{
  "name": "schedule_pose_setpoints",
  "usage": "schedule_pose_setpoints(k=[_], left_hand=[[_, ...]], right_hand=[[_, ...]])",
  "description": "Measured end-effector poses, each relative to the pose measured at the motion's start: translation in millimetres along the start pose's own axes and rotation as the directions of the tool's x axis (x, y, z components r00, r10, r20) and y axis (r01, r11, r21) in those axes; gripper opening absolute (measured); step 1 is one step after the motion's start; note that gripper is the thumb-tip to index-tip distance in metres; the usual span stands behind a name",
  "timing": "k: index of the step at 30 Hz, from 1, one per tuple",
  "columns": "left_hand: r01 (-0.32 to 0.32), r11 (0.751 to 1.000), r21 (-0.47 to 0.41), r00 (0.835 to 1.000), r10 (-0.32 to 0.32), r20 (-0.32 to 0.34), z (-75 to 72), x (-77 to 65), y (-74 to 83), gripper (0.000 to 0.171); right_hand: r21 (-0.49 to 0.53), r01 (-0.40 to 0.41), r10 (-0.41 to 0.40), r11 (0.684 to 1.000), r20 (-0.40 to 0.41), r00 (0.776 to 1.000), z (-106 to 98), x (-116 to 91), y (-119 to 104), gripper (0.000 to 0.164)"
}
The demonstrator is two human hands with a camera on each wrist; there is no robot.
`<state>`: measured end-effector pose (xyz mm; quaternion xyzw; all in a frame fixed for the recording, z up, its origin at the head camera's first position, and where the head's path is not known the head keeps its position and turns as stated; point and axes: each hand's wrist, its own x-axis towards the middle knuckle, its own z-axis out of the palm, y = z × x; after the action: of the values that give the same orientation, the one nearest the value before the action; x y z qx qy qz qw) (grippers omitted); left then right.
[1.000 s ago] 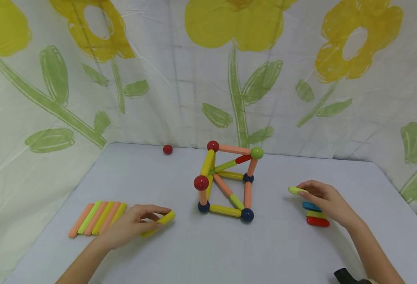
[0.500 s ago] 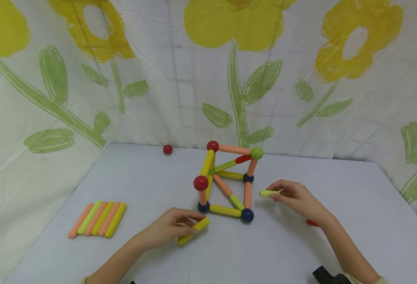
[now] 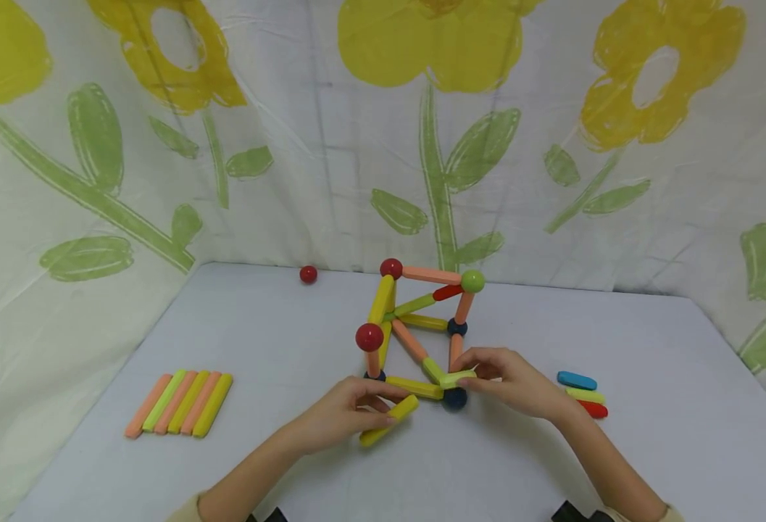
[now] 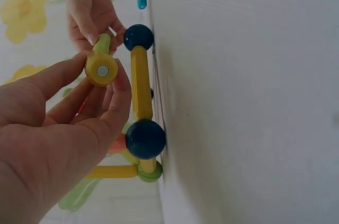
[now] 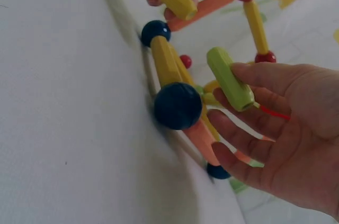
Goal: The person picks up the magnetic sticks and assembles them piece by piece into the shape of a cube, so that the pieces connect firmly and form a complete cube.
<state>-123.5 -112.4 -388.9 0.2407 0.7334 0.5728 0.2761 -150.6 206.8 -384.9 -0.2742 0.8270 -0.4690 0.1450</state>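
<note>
My left hand [image 3: 343, 415] pinches a yellow magnetic rod [image 3: 389, 422] in front of a frame built of rods and balls. In the left wrist view, that rod's end with its metal disc [image 4: 102, 70] faces the camera. Between thumb and fingers, my right hand [image 3: 516, 383] holds a short light-green magnetic rod [image 5: 230, 78], close to the frame's front right dark blue ball [image 5: 178, 106]. A gap shows between this rod and the ball in the right wrist view. The frame has a red ball [image 3: 369, 337] at its upper front left and a green ball [image 3: 472, 281] at its upper back right.
Orange, green and yellow rods lie side by side at the left, among them a yellow rod [image 3: 213, 406]. At the right lie a blue short rod [image 3: 577, 380], a green one [image 3: 585, 396] and a red one [image 3: 593, 409]. A loose red ball [image 3: 308, 275] sits near the back edge.
Both hands have moved toward the frame: the left rightward with the yellow rod, the right leftward with the short green rod. The frame has stayed in place.
</note>
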Motion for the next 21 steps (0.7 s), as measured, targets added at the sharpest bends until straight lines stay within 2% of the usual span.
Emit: schedule_pose_setpoints(k=[8, 13, 21], left_hand=[[0.013, 0.999, -0.042, 1.0, -0.014, -0.025, 5.1, 1.1, -0.7, 0.038], [0.021, 0.999, -0.049, 0.999, -0.023, -0.034, 7.5, 0.5, -1.4, 0.038], [0.027, 0.993, -0.118, 1.0, -0.027, -0.001, 10.2, 0.1, -1.6, 0.038]], right_hand=[[0.044, -0.007, 0.005, 0.999, 0.045, 0.999, 12.7, 1.0, -4.3, 0.018], [0.056, 0.002, -0.004, 0.998, 0.044, 0.999, 17.5, 0.3, -7.0, 0.018], [0.077, 0.045, -0.048, 0.996, 0.042, 0.998, 20.5, 1.5, -9.4, 0.018]])
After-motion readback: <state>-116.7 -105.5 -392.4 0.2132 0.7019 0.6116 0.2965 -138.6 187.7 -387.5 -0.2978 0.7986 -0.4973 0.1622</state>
